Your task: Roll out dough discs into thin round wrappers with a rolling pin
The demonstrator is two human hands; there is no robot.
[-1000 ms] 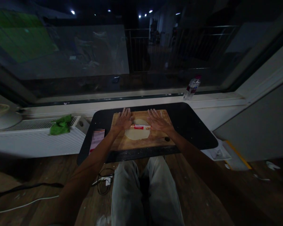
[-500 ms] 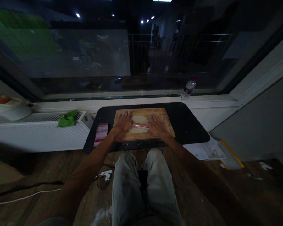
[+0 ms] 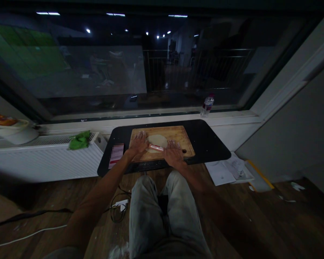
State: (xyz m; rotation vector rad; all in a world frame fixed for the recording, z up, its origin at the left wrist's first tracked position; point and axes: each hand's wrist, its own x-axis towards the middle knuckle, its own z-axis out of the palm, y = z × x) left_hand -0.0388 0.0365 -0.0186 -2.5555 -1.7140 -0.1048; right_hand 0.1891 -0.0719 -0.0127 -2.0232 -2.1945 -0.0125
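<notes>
A flat round of pale dough lies on a wooden cutting board on a small black table. A thin rolling pin with a red and white wrapper lies across the dough's near edge, tilted. My left hand rests flat on the pin's left end, fingers stretched out. My right hand presses flat on its right end, nearer the board's front edge. Neither hand grips anything.
A red and white packet lies on the table's left side. A water bottle stands on the window sill. A green cloth lies on the white radiator, a bowl sits far left. Papers and cables lie on the floor.
Both hands and the pin have rolled back toward me across the dough; the right hand came nearer, so the pin is tilted. The camera has pulled back and looks higher.
</notes>
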